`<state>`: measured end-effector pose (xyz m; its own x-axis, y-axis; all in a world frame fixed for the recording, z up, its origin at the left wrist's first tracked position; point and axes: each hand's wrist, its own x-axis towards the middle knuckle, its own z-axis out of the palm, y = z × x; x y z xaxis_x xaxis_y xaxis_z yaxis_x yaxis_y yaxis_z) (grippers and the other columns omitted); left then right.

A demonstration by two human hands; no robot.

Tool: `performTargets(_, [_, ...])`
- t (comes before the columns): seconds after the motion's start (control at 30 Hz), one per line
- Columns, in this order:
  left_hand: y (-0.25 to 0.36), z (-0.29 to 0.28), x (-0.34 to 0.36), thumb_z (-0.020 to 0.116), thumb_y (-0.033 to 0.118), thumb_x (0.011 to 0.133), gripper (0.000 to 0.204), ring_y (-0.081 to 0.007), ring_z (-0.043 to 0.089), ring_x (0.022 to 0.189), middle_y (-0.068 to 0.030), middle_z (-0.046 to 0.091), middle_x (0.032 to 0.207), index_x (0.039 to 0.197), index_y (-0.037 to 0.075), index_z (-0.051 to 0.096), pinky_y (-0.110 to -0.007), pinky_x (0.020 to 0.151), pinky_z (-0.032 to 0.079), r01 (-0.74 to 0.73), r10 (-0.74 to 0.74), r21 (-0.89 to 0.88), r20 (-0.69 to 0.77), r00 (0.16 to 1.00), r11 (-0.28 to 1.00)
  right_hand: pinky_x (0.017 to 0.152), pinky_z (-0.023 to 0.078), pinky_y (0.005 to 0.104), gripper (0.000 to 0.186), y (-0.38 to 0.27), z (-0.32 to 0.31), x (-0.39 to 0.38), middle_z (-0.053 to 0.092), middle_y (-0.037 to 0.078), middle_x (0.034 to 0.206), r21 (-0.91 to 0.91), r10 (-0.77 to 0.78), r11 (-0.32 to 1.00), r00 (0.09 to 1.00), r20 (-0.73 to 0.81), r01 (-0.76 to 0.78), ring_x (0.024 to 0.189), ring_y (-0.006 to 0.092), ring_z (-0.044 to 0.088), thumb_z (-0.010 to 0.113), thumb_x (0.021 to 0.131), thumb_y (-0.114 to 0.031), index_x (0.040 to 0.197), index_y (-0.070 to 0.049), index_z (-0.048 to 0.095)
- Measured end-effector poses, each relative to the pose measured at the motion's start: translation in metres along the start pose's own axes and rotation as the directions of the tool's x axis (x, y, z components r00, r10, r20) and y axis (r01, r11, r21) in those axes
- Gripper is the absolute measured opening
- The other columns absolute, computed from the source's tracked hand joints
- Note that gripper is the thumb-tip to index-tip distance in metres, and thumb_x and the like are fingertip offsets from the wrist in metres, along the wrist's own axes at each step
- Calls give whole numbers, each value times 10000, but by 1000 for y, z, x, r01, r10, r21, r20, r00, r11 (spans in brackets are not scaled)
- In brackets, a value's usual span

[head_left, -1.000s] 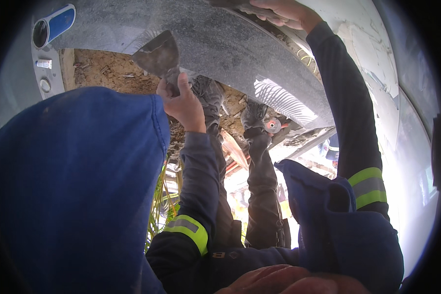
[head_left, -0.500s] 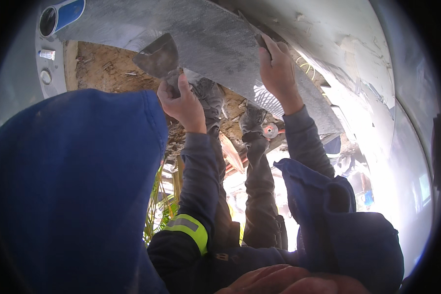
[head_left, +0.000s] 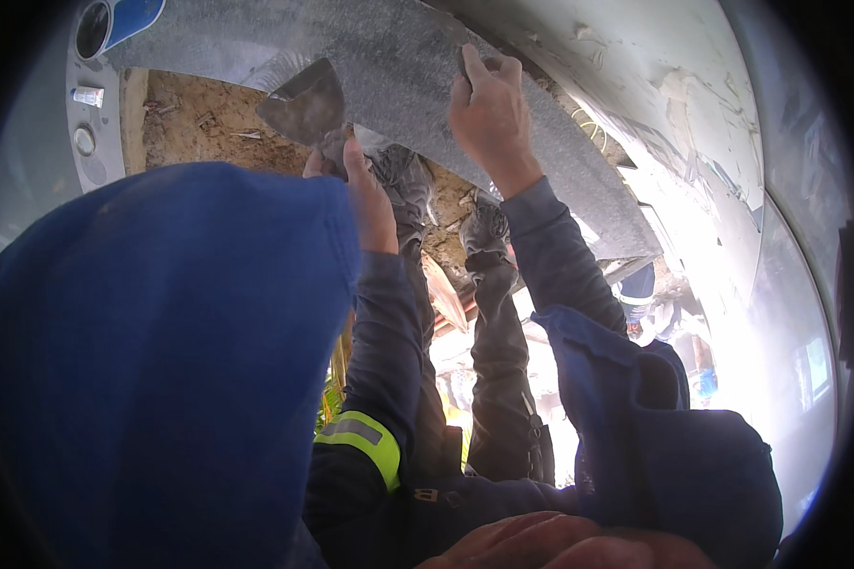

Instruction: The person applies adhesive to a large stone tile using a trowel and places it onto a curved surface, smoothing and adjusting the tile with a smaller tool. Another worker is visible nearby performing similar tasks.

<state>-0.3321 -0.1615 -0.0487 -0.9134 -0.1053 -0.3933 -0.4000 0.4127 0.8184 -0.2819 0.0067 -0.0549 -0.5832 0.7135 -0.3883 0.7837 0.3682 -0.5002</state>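
Observation:
My left hand (head_left: pixel 377 211) is closed round the handle of a wide putty knife (head_left: pixel 304 102). Its broad, smeared grey blade points up and to the left, over the edge of a long grey panel (head_left: pixel 389 62). Farther right, my right hand (head_left: pixel 493 123) bends over the panel near its far edge. Its fingers grip a thin dark scraper (head_left: pixel 463 63), mostly covered by the hand, with the index finger stretched along it. Whether its edge touches the panel is hard to see.
A blue-sided container (head_left: pixel 135 19) with a dark round end sits top left, near a small white tube (head_left: pixel 87 96) and a pale ring (head_left: pixel 84 140). Rough brown ground (head_left: pixel 194 123) lies below the panel. A scuffed white curved surface (head_left: pixel 674 95) rises on the right.
My right hand has moved left and slightly up across the panel, and its scraper has turned more out of sight. My left hand and the putty knife stay almost in place.

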Motion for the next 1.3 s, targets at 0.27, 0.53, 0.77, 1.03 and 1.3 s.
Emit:
performTargets(0.27, [6,2,3,706,100,981,376,-185,666,952,-153,670,1100,1242,-124,554,-285,829,544,24,-24,-11,-6,1000,1000,795,580,470,470,0,-6,-10,533,265,1225,22,-83,996,996,46,82,953,410,679,571,985,-167,1432,-23,544])
performTargets(0.53, [4,3,1,676,42,984,372,-145,671,920,-142,670,1159,1293,-95,520,-269,705,576,18,-18,-32,14,1000,999,825,584,471,491,-12,30,9,484,306,1276,100,-38,994,996,-77,45,975,446,664,584,961,-127,1430,8,529])
performTargets(0.77, [5,-1,2,663,31,991,371,-164,669,966,-154,664,1177,1300,-103,508,-277,755,574,-30,30,22,10,1000,999,889,573,458,498,-24,25,2,442,318,1338,183,-103,977,994,-25,106,1013,446,654,568,982,-139,1448,28,515])
performTargets(1.03, [8,3,2,666,89,1005,427,-197,651,1040,-174,650,1186,1345,-105,494,-329,902,536,37,-37,-9,33,999,999,850,580,451,516,-34,61,5,424,297,1283,217,-138,963,983,-122,162,1036,465,615,594,943,-76,1442,26,509])
performTargets(1.3, [7,2,3,669,91,997,411,-170,665,971,-153,668,1162,1319,-96,495,-282,788,556,27,-27,22,15,1000,999,983,523,467,477,-8,30,24,504,236,1307,182,-152,965,971,-184,186,1190,387,571,575,998,-146,1462,-41,539])
